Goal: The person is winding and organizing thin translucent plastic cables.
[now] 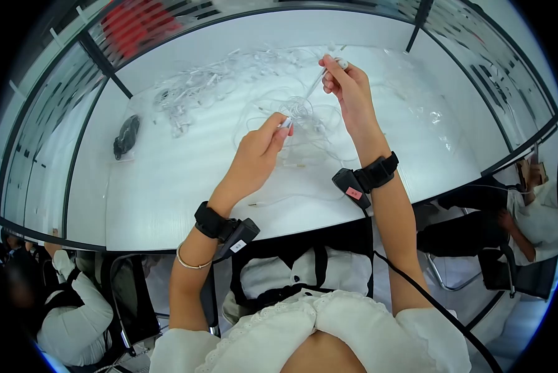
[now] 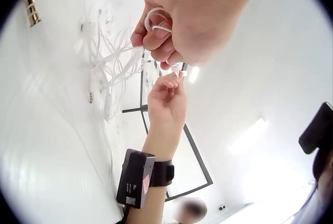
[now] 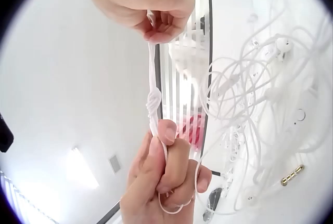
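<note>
A white earphone cable (image 3: 152, 68) is stretched between my two hands, with a knotted clump (image 3: 154, 99) midway along it. My left hand (image 1: 254, 158) pinches its lower end between thumb and forefinger, and a loop of thin cord (image 2: 156, 18) circles the fingers. Higher and farther off, my right hand (image 1: 352, 96) pinches the other end; a white earbud (image 1: 342, 63) shows at those fingertips. Below and between the hands lies a loose tangle of white earphone cable (image 1: 307, 115) on the white table (image 1: 161, 199). Gold plugs (image 3: 292, 175) lie beside the tangle.
A long heap of white cables and clear plastic (image 1: 198, 84) lies along the back left. At the left edge sits a black bundle (image 1: 126, 137) in plastic. Low white panels (image 1: 279, 31) wall the table in. Other people sit at both sides.
</note>
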`<state>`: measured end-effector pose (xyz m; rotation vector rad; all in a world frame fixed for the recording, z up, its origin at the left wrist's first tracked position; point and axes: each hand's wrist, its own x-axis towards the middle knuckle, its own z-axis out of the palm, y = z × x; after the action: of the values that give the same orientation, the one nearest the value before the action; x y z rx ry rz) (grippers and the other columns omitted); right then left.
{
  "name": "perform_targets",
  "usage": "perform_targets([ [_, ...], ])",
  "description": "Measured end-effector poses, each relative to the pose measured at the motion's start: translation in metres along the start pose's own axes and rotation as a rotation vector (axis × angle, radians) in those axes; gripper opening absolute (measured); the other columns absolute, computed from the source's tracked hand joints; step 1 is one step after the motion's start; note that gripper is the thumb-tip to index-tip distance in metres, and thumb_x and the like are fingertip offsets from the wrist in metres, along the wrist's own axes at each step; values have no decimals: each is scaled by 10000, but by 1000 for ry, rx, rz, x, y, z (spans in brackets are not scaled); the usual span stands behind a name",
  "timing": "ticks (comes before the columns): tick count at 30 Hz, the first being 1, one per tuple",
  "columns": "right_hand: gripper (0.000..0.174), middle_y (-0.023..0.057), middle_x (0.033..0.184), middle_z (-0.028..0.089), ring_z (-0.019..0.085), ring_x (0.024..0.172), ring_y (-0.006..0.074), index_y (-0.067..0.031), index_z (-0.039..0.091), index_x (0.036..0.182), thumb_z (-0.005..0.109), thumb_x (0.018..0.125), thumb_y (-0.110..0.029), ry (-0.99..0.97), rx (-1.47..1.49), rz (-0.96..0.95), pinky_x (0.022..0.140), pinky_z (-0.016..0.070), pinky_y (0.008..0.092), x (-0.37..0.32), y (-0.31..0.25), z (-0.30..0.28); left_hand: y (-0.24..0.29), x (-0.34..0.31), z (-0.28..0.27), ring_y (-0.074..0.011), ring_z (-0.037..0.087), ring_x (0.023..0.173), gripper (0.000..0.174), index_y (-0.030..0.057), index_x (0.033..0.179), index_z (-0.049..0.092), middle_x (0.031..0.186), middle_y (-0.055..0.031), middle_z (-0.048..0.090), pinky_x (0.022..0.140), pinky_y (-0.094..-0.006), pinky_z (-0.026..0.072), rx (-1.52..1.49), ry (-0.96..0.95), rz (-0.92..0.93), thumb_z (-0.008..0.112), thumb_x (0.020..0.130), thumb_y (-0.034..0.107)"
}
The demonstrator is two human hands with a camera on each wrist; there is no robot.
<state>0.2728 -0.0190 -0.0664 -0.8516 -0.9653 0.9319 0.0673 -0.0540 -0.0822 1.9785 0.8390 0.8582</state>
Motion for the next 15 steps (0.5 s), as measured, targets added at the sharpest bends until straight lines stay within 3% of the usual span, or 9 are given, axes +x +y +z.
perform_targets([
  [3, 268, -27, 651, 498, 453, 596, 66, 7, 617, 910, 627, 904, -260, -29, -19, -23, 606, 394, 216, -2, -5, 0, 5, 0, -8, -68, 350, 621, 170, 59, 961, 492, 676, 35, 363, 582, -228, 300, -188, -88, -120, 419, 992, 209],
  [4, 270, -24, 656, 501, 454, 597, 67, 8, 617, 913, 626, 904, -262, -51, -24, -37, 609, 395, 215, -3, -6, 0, 1, 0, -9, -61, 371, 617, 201, 49, 961, 493, 682, 38, 387, 587, -215, 305, -290, -111, -114, 420, 995, 234],
  [5, 273, -22, 662, 505, 455, 599, 68, 10, 617, 915, 625, 904, -263, -71, -29, -51, 612, 396, 214, -4, -7, -1, -4, 3, -11, -66, 390, 624, 209, 42, 950, 500, 702, 20, 421, 631, -212, 323, -209, -75, -29, 426, 982, 235],
  [7, 270, -5, 698, 543, 505, 631, 75, 7, 620, 919, 624, 902, -262, -140, -26, -14, 643, 432, 221, -6, -9, -2, -5, 6, -14, -85, 455, 689, 204, 36, 934, 518, 753, -10, 485, 719, -222, 357, -298, 21, 92, 435, 961, 220],
  [10, 221, 8, 735, 575, 563, 673, 91, -24, 616, 931, 625, 897, -242, -250, -18, -13, 676, 482, 242, -11, -11, 8, -1, 10, -16, -111, 506, 804, 193, 30, 934, 539, 848, -42, 555, 809, -252, 376, -322, 50, 132, 452, 939, 203],
  [13, 180, 8, 738, 576, 567, 672, 96, -44, 612, 914, 626, 890, -221, -371, 3, 3, 675, 491, 256, -16, -10, 16, -7, 10, -4, -143, 537, 993, 266, -8, 1071, 554, 1027, -77, 598, 924, -281, 376, -12, -34, 72, 455, 928, 194],
  [15, 153, 5, 743, 579, 555, 664, 95, -65, 613, 888, 635, 874, -216, -403, -36, 4, 662, 476, 254, -20, -15, 22, 3, 9, 0, -172, 521, 1074, 296, 13, 1142, 541, 1083, -78, 595, 967, -308, 359, -129, -91, 25, 458, 931, 204],
])
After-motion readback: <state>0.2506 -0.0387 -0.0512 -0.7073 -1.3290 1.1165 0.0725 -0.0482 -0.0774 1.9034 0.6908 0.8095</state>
